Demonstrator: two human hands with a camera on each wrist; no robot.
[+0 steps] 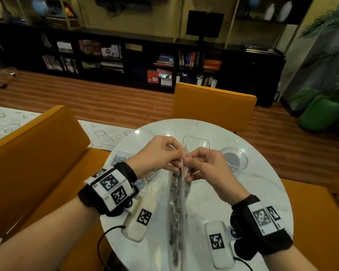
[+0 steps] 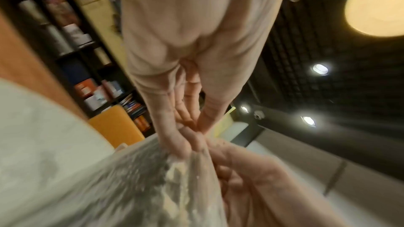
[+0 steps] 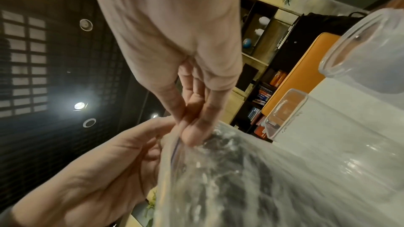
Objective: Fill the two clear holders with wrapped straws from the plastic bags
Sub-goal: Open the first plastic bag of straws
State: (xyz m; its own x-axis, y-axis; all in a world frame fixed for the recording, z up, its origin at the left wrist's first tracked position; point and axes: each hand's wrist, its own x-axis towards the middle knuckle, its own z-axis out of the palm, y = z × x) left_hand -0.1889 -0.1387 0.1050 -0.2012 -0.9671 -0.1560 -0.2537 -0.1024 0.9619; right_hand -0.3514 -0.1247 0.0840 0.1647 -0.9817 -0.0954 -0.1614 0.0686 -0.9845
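**Both hands pinch the top of a straw bag above the counter**

In the lower centre of the head view you have the round white marble counter (image 1: pixel 249 184). Two orange chairs stand by it, one (image 1: pixel 213 106) at its far side, right of centre, and one (image 1: pixel 37 145) at the left of the frame.

In front of you, the long plastic bag (image 1: pixel 179 208) of wrapped straws runs from the bottom edge of the frame up to the centre. You hold it up by its top end. A second plastic bag (image 1: pixel 123 158) lies flat on the counter, partly under your left wrist.

Just behind your hands stands a clear holder (image 1: pixel 196 142), upright. To the right of it, the other clear holder (image 1: pixel 234 159), a round one, stands on the counter.

Your left hand (image 1: pixel 159 155) is closed, and its fingertips pinch the top edge of the held bag. Your right hand (image 1: pixel 205 167) is closed in the same way and pinches the same edge from the other side. The two hands are touching there.
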